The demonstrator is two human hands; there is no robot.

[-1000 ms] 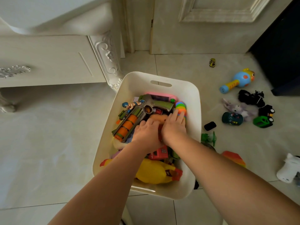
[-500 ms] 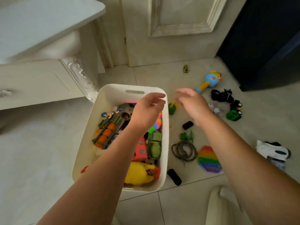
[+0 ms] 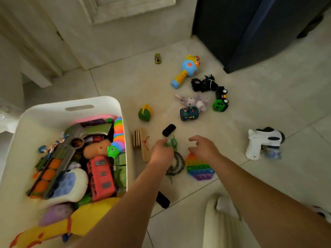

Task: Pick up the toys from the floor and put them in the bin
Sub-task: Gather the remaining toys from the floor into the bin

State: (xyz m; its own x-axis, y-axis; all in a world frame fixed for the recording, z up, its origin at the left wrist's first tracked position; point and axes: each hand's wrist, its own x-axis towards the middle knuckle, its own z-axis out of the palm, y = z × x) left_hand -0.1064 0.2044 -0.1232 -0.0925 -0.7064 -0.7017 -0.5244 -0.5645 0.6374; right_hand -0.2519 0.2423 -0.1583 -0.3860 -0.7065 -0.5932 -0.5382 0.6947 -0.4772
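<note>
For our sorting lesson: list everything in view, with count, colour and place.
Bin: one, white, left, full of toys
Pop mat: one, rainbow, near foreground
Snake: one, dark, left of mat
Figure: one, green, above snake
Blocks: two, black, above figure, below snake
Wooden piece: one, tan, beside bin
Ball: one, green, right of bin
Barrel: one, teal, mid-floor
Plush: one, lilac, behind barrel
Truck: one, green-black, right of plush
Motorbike: one, black, behind plush
Rattle: one, blue-yellow, left of motorbike
Car: one, yellow, farthest back
Toy gun: one, white, far right
Hands: two, bare; left hand at figure, right hand empty
</note>
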